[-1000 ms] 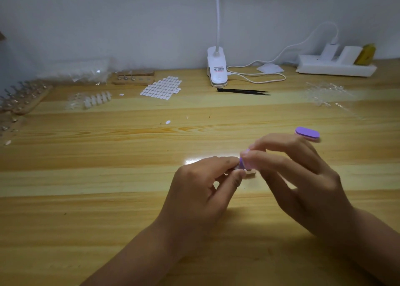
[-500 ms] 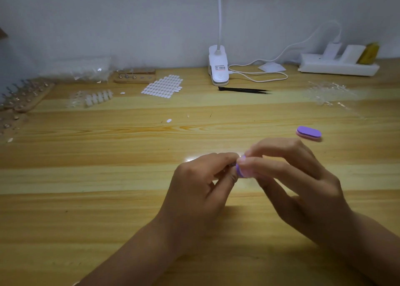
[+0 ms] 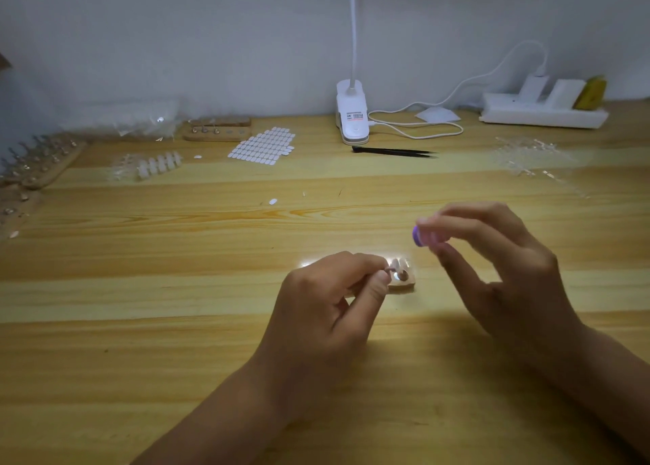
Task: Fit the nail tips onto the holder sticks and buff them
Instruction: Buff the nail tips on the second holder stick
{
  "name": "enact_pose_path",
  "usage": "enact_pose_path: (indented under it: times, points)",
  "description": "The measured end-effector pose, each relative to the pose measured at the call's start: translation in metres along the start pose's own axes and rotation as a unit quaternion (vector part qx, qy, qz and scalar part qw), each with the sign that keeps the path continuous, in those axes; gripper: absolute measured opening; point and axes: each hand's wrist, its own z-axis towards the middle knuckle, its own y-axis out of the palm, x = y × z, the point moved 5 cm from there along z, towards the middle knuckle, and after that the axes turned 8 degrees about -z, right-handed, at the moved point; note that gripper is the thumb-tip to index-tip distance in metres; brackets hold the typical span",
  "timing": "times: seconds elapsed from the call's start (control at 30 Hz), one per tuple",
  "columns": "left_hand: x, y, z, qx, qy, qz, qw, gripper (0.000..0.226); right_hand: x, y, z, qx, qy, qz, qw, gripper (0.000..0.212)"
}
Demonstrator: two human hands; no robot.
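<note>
The nail tip is on its holder stick, right at the fingertips of your left hand, low over a little wooden block on the worktop. It's tiny and a bit washed out by the lamp glare, so I can't tell if the stick is plugged into the block or just hovering over it.

Your left hand has the stick pinched between thumb and forefinger, other fingers curled in. Your right hand pinches the purple buffer between thumb and fingertips. It's lifted up and to the right of the tip, clearly apart from it, so nothing is being buffed right now.

My guess is you're mid-buff, so a few tips:
- Bring the buffer down flat on the tip, not on an edge.
- Use short, light strokes that follow the curve.
- Pinch the stick close to the tip so it can't wobble.
- Go easy on pressure, because a hard push could pop the tip off the stick.
- Rolling the stick a little between your fingers should let you reach the sides.

The tweezers are well off at the back if the tip needs reseating.
</note>
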Motion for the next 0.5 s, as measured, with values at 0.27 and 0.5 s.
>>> enact_pose_path:
  times: [0.27, 0.5]
  points:
    - [0.003, -0.004, 0.004, 0.009, 0.018, -0.014, 1.0, 0.013, -0.011, 0.004, -0.003, -0.023, -0.042, 0.036, 0.998, 0.026]
    - [0.005, -0.003, 0.003, -0.011, 0.021, -0.039, 0.999, 0.015, -0.025, 0.003, -0.009, -0.012, -0.095, 0.056, 0.994, 0.03]
